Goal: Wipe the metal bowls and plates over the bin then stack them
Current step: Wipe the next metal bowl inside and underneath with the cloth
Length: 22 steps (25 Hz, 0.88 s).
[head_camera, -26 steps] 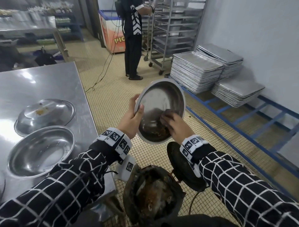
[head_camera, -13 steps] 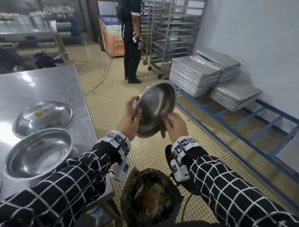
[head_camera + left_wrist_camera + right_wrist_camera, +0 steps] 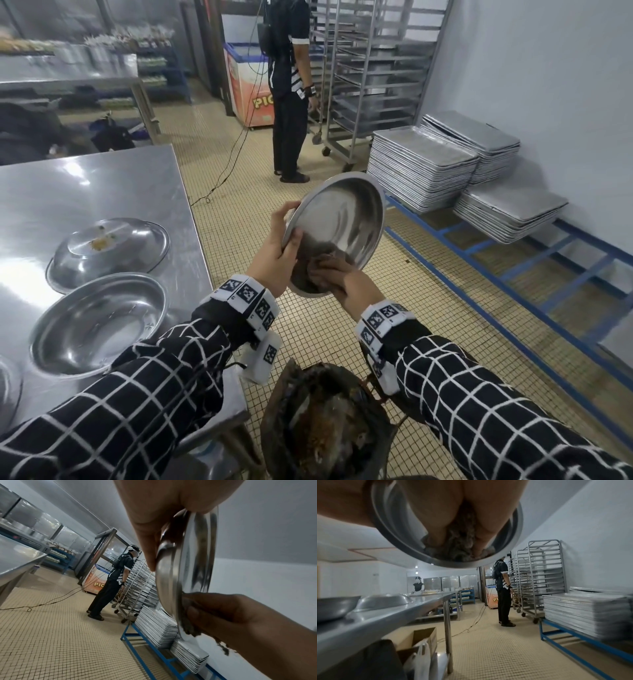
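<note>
A shallow metal bowl (image 3: 346,219) (image 3: 193,566) (image 3: 388,524) is tilted on edge above the dark bin (image 3: 325,425), its hollow facing me. My left hand (image 3: 279,246) (image 3: 154,520) grips its left rim, thumb inside. My right hand (image 3: 346,281) (image 3: 236,616) presses a brown wad of cloth (image 3: 320,265) (image 3: 462,539) against the bowl's lower inside, fingers curled round it. On the steel table (image 3: 102,185) an empty bowl (image 3: 99,325) sits upright, and behind it another bowl (image 3: 109,248) lies upside down with food bits on its base.
The bin holds food waste. A blue floor rack (image 3: 534,270) with stacks of metal trays (image 3: 421,166) runs along the right wall. A person in black (image 3: 289,92) stands ahead by a wheeled tray trolley (image 3: 373,68), with a cable (image 3: 226,171) on the tiled floor.
The food residue seen low in the bowl a second ago is gone from it. The bowl has turned more on edge and my right hand has swept down to its lower rim.
</note>
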Available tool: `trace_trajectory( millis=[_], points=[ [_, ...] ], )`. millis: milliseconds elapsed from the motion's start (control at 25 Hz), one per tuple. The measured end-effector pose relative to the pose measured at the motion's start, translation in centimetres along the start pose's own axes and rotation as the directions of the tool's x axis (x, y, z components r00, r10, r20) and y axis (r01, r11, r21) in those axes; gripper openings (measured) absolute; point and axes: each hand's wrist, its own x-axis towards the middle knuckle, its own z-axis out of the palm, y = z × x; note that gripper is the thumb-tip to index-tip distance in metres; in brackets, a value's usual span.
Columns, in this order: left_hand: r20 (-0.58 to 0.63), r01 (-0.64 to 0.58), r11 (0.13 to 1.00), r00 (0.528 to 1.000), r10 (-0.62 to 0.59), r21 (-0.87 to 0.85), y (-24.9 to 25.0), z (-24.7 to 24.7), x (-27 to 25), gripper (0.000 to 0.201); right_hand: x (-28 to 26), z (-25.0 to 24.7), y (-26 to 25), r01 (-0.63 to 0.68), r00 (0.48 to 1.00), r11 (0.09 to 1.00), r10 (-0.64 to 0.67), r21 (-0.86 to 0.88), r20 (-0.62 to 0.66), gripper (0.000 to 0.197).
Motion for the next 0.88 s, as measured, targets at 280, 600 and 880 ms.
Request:
trace_trajectory(
  millis=[280, 600, 880],
  points=[
    [-0.043, 0.060, 0.998, 0.997, -0.060, 0.013, -1.9, 0.1, 0.0, 0.031, -2.9, -2.2, 0.4, -0.251, 0.965, 0.965, 0.244, -0.077, -0.093, 0.028],
    [-0.067, 0.160, 0.973, 0.983, -0.173, -0.164, -1.5, 1.1, -0.4, 0.039, -2.3, 1.1, -6.7, -0.232, 0.946, 0.908, 0.293, 0.349, -0.136, 0.036],
    [-0.008, 0.180, 0.952, 0.982, -0.188, -0.246, -1.2, -0.1, 0.1, 0.024, -3.8, 2.1, -0.8, -0.059, 0.976, 0.935, 0.127, -0.349, 0.175, 0.088]
  ],
)
